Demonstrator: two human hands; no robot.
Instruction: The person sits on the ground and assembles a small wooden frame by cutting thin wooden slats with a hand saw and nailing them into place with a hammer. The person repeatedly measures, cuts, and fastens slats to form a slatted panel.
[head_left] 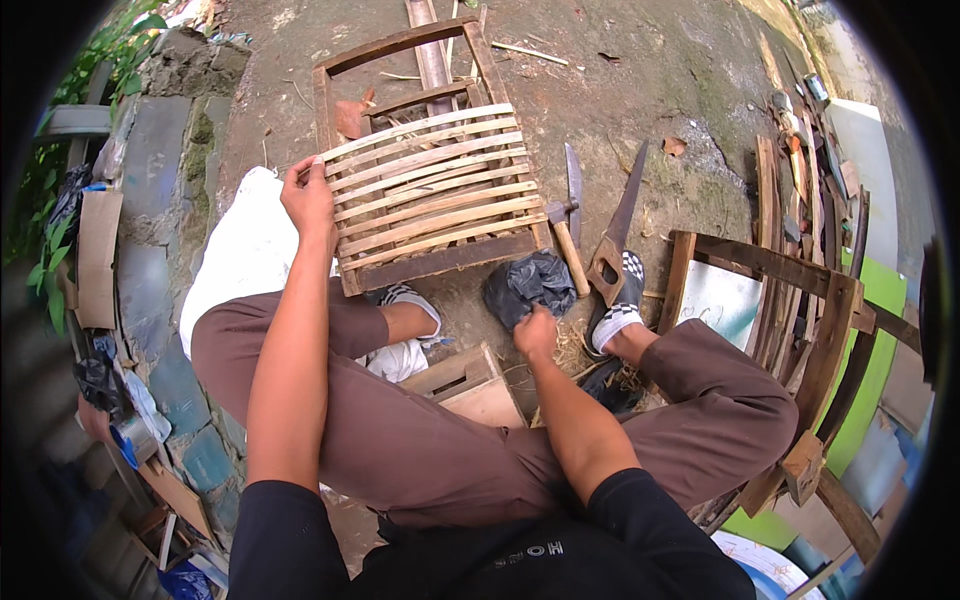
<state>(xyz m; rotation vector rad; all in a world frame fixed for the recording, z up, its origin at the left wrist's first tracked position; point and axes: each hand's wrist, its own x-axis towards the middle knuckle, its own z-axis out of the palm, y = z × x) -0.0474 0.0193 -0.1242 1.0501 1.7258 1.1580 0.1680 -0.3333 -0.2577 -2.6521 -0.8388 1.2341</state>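
A wooden frame (398, 42) lies in front of me, with several pale bamboo slats (430, 185) running across its nearer half. At the left end of the upper slats, the fingers of my left hand (308, 197) are closed on a slat's tip. My right hand (537, 333) is at the near side of a crumpled black plastic bag (530, 283), its fingers curled into the folds and partly hidden. Just right of the bag lies a hammer (568, 243). Beyond it are a long blade (573, 185) and a handsaw (617, 228) with a wooden handle.
Between my legs sits a wooden box (470, 380) with a slot. A white sack (235, 250) lies by my left knee. On the right stand a dark wooden frame (770, 262) and a pile of wood strips (800, 190). A stone wall (160, 250) runs along the left.
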